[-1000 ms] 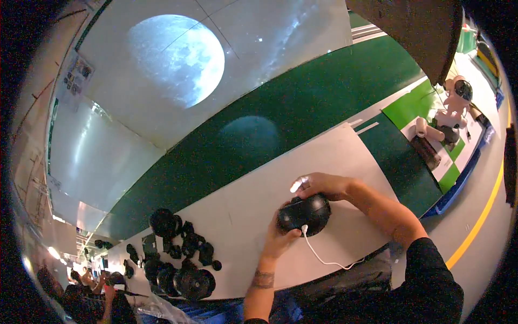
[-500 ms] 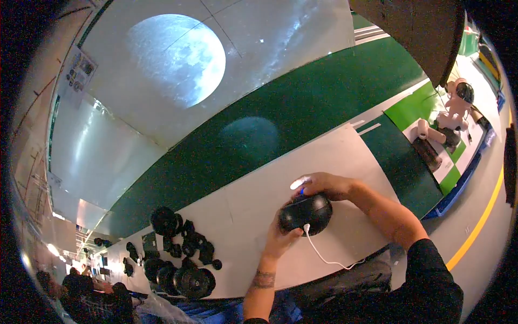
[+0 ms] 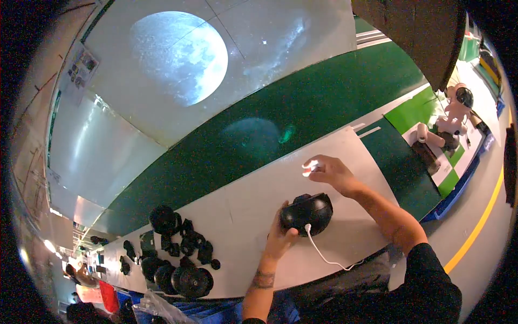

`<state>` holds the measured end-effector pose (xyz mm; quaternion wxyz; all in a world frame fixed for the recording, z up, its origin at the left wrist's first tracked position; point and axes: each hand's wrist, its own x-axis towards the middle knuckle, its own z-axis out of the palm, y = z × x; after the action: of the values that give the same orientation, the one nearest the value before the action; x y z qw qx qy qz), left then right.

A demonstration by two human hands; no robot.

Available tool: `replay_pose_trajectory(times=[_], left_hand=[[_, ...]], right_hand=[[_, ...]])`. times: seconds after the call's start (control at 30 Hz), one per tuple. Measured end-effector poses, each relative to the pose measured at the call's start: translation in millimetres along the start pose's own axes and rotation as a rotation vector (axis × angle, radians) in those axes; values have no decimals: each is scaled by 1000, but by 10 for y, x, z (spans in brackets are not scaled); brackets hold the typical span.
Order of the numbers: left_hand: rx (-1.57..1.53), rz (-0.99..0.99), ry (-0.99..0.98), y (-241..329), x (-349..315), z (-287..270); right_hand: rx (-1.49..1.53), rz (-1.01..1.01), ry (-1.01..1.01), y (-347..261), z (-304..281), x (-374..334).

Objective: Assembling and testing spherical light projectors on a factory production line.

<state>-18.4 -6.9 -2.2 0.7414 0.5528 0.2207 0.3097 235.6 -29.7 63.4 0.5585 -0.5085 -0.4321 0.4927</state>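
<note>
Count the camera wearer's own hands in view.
2: the left hand holds the black rounded device, partly hidden by it; the right hand hovers beyond it, not touching it.

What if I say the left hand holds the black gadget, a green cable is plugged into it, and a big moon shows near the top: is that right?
Not quite: the cable is white, not green, as the head view shows. The left hand does hold the black gadget, the cable is plugged into it, and a big moon shows near the top.

Right fingers (image 3: 326, 161) lifted off black device (image 3: 313, 212); green glow (image 3: 287, 133) appeared on green surface (image 3: 334, 81).
</note>
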Motion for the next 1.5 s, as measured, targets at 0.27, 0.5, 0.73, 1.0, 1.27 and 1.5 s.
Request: replay_pose_trajectory(times=[0.27,0.5,0.73,1.0,1.27,1.5], left_hand=[[125,-61,-39,209,-36,87],[166,31,-11,289,-50,174],[300,60,-16,357,-39,216],[259,-67,127,164,20,88],[582,338,130,-77,106,172],[643,429,223,-231,157,124]], right_hand=[[-459,-194,-198,-54,-181,-453],[-333,-127,-315,67,-175,-578],[-324,-231,-312,187,-204,-566],[-865,-859,-83,-139,172,-648],[-1093,-1147,57,-51,396,-633],[-1009,-1203,51,46,427,-554]])
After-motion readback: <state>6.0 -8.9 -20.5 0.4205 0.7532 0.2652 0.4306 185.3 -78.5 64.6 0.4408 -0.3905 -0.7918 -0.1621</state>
